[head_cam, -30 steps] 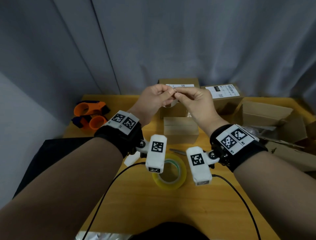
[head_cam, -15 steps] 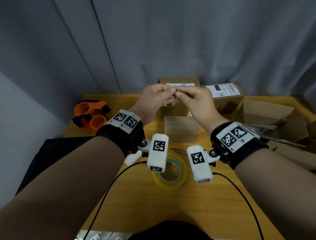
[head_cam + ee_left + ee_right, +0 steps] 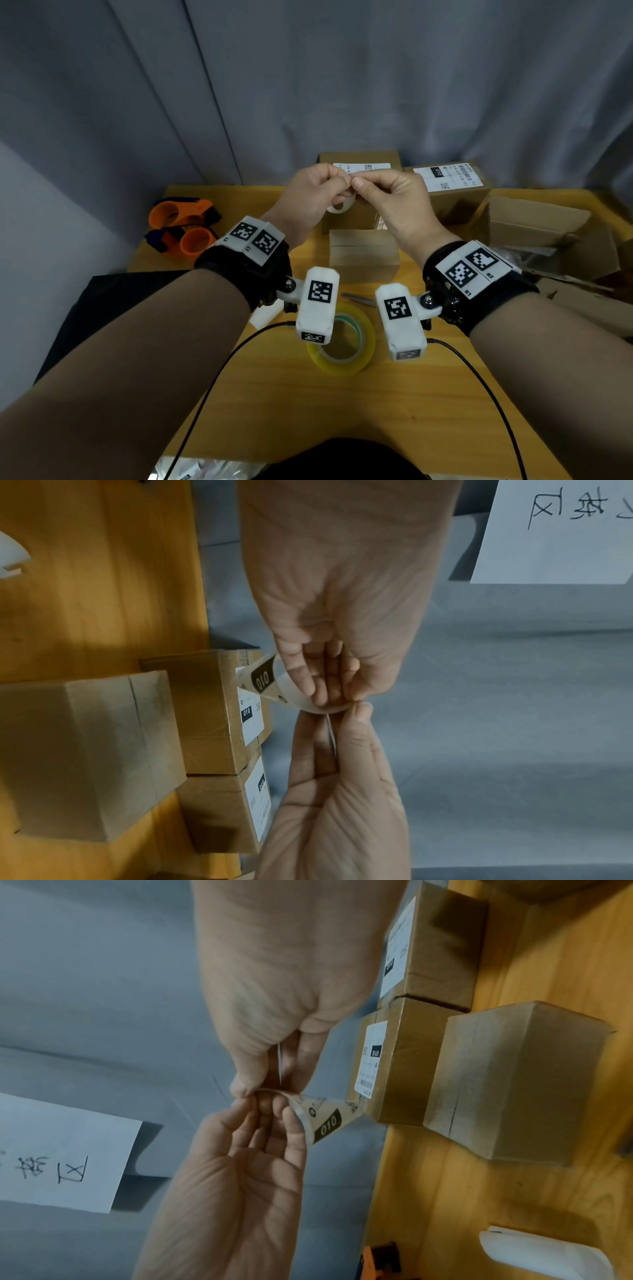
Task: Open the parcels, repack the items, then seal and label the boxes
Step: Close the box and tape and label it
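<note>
Both hands pinch curled label (image 3: 274, 685) at one edge, held above counter (image 3: 274, 394) before unlabelled box (image 3: 363, 255); left hand (image 3: 317, 197), right hand (image 3: 394, 202). Risk: peeled label folds, sticks to itself or fingers

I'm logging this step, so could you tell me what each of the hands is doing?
Left hand: pinching the curled label.
Right hand: pinching the same label's edge.

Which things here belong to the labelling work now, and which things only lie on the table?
In use:
- curled label, pinched by left hand and right hand
- unlabelled box, probably next

Lying about:
- two labelled boxes
- yellow tape roll
- orange tape dispensers
- open carton
</note>
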The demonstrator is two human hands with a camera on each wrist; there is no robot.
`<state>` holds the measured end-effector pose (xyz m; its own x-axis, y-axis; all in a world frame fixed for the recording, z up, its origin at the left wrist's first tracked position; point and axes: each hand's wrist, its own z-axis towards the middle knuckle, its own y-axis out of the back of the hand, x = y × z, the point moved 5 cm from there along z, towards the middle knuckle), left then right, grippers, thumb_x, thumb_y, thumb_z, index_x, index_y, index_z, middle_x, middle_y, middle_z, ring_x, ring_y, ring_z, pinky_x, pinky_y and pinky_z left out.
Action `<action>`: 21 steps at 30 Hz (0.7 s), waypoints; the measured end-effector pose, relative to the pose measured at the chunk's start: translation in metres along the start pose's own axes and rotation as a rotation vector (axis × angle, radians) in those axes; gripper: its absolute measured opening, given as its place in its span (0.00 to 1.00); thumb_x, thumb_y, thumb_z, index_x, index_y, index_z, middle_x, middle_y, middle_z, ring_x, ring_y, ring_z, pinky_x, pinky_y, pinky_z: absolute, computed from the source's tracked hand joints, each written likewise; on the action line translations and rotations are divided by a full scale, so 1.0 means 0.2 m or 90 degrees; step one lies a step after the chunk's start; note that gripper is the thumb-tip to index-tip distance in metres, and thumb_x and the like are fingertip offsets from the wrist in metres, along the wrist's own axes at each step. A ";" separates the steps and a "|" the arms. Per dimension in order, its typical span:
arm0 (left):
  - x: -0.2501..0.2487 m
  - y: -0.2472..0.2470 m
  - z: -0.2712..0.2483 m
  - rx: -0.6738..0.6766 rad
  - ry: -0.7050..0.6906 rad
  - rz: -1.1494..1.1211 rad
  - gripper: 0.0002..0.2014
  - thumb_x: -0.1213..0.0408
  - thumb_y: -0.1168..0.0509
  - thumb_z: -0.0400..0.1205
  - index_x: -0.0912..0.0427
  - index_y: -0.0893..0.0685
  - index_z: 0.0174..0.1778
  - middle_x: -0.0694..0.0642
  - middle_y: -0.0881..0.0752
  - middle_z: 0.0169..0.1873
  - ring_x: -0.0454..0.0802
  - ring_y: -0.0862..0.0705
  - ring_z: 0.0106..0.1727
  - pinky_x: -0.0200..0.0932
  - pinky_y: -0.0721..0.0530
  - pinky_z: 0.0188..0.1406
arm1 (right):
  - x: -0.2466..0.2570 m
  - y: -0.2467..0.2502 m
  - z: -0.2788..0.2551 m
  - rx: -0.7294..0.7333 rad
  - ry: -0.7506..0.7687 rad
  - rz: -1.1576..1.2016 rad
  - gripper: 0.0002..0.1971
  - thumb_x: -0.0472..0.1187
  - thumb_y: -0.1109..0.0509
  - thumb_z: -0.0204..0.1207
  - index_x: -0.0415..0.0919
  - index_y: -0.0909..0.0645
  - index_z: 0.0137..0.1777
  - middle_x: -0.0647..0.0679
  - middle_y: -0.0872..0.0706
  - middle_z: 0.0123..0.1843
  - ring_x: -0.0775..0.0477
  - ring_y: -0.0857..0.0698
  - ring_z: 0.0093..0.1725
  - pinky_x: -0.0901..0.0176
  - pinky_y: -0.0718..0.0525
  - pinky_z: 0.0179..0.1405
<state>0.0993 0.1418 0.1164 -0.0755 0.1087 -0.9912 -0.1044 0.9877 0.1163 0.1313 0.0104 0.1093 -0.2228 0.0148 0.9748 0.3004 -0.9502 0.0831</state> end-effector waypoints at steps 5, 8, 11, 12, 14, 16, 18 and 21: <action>0.00 0.01 -0.01 -0.009 -0.013 0.038 0.05 0.67 0.37 0.82 0.58 0.18 0.42 0.53 0.14 0.37 0.45 0.16 0.44 0.44 0.16 0.57 | 0.00 0.00 0.00 -0.008 -0.017 -0.009 0.04 0.32 0.28 0.76 0.35 0.12 0.48 0.41 0.10 0.45 0.46 0.12 0.48 0.52 0.13 0.57; 0.00 0.01 -0.01 -0.015 -0.015 0.043 0.05 0.68 0.36 0.81 0.57 0.17 0.41 0.56 0.14 0.39 0.48 0.16 0.45 0.47 0.16 0.59 | -0.01 0.00 0.01 -0.027 -0.028 -0.032 0.05 0.33 0.29 0.77 0.37 0.11 0.44 0.41 0.10 0.43 0.46 0.12 0.47 0.49 0.13 0.56; 0.01 0.00 -0.01 -0.029 -0.011 0.056 0.05 0.69 0.38 0.81 0.58 0.18 0.42 0.63 0.13 0.44 0.54 0.14 0.49 0.48 0.16 0.60 | -0.03 0.01 0.03 -0.060 -0.037 -0.039 0.08 0.34 0.29 0.76 0.44 0.13 0.38 0.45 0.11 0.40 0.45 0.12 0.46 0.44 0.13 0.56; 0.01 0.00 -0.01 -0.033 -0.001 0.046 0.05 0.69 0.38 0.81 0.58 0.18 0.42 0.64 0.12 0.46 0.55 0.13 0.52 0.47 0.15 0.60 | -0.03 0.01 0.03 -0.068 -0.039 -0.038 0.08 0.35 0.29 0.76 0.46 0.13 0.37 0.47 0.11 0.39 0.47 0.13 0.45 0.44 0.13 0.56; 0.03 0.00 0.00 -0.031 0.040 -0.015 0.06 0.67 0.39 0.83 0.60 0.17 0.44 0.63 0.11 0.47 0.53 0.12 0.53 0.41 0.14 0.56 | -0.04 0.00 0.04 -0.065 -0.039 -0.045 0.09 0.35 0.30 0.77 0.45 0.15 0.37 0.49 0.13 0.38 0.50 0.14 0.44 0.45 0.13 0.55; 0.03 -0.01 0.00 -0.019 0.065 -0.066 0.08 0.60 0.38 0.84 0.61 0.17 0.47 0.60 0.11 0.47 0.49 0.11 0.51 0.37 0.14 0.50 | -0.03 -0.01 0.03 -0.052 -0.030 -0.052 0.08 0.35 0.32 0.79 0.43 0.15 0.39 0.47 0.13 0.39 0.50 0.15 0.43 0.46 0.13 0.54; 0.04 -0.01 0.00 -0.009 0.042 -0.042 0.11 0.55 0.36 0.83 0.60 0.17 0.48 0.62 0.11 0.47 0.51 0.11 0.50 0.39 0.13 0.50 | -0.03 -0.02 0.03 -0.039 -0.027 -0.056 0.07 0.35 0.32 0.80 0.41 0.15 0.41 0.43 0.12 0.41 0.47 0.14 0.45 0.47 0.13 0.54; 0.05 0.01 0.00 -0.028 0.026 -0.027 0.06 0.62 0.34 0.82 0.60 0.17 0.44 0.60 0.11 0.43 0.50 0.11 0.47 0.41 0.13 0.53 | -0.05 -0.02 0.04 -0.035 -0.047 -0.041 0.07 0.35 0.33 0.80 0.43 0.16 0.41 0.44 0.12 0.43 0.45 0.14 0.47 0.45 0.14 0.57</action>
<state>0.0985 0.1440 0.1070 -0.1102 0.0611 -0.9920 -0.1514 0.9854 0.0775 0.1399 0.0161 0.1010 -0.1697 0.0976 0.9807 0.2356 -0.9622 0.1365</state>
